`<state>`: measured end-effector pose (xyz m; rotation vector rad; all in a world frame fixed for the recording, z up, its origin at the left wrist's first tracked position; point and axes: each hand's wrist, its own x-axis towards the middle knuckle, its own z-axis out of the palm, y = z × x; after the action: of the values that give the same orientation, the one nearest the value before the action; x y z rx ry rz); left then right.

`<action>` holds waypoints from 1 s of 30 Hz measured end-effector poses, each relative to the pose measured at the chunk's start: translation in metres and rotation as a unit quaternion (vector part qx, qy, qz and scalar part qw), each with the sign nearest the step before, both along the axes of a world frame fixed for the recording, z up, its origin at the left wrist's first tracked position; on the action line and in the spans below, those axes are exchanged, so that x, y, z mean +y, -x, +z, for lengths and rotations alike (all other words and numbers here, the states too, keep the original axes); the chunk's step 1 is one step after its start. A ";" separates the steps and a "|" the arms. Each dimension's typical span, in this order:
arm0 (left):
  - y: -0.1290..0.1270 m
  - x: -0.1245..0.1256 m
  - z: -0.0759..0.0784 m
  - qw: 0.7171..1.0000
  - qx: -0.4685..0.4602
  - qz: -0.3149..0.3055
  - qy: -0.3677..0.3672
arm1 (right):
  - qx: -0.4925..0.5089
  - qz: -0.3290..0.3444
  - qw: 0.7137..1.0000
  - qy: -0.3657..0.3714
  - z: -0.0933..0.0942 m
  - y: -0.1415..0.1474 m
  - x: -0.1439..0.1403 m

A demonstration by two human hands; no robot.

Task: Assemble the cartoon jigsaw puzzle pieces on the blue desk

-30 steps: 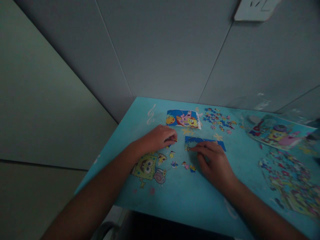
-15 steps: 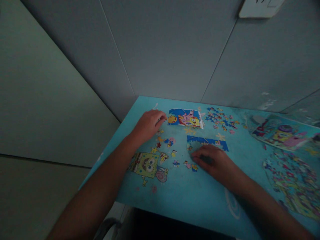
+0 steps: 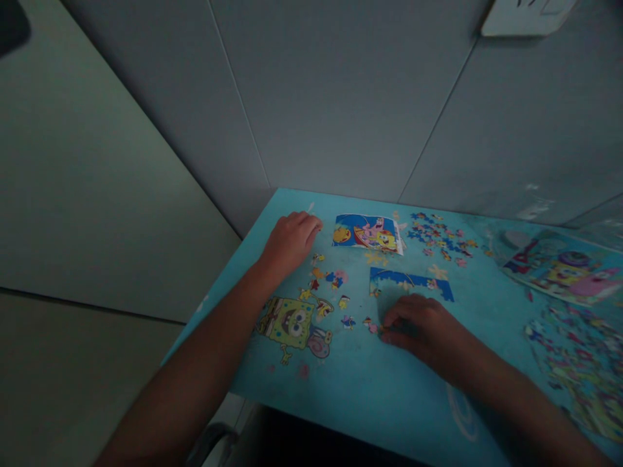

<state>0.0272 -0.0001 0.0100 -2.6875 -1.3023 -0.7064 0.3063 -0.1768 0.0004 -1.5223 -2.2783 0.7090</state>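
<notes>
Though a blue strip (image 3: 411,280) right of centre looks joined | centre pieces (image 3: 344,302) and right-of-centre pile (image 3: 440,235) remain loose | left hand (image 3: 292,237), centre: curled, contents unclear | right hand (image 3: 419,321), lower centre: fingertips beside pink piece (image 3: 372,328), grip unclear

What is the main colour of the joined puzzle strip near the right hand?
The puzzle strip is mostly blue, best seen in the head view.

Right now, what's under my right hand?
The blue table shows around your right hand, with a partly pink puzzle piece just to its left. The hand covers the spot directly beneath it, so I can't tell whether other pieces lie there.
</notes>
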 end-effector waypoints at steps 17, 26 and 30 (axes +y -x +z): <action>0.001 0.002 -0.009 0.998 -0.047 0.010 0.043 | 0.049 0.023 0.998 -0.031 0.000 0.000 0.002; -0.005 -0.001 -0.009 0.979 -0.087 -0.065 0.171 | 0.064 0.039 0.996 -0.047 0.003 0.007 0.000; -0.011 -0.008 -0.007 0.954 -0.090 -0.125 0.258 | 0.055 0.055 0.996 -0.043 0.003 0.011 -0.001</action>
<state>0.0379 -0.0086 0.0035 -3.3236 -1.3561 -0.7332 0.2957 -0.1783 0.0035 -1.2955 -2.2924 0.6954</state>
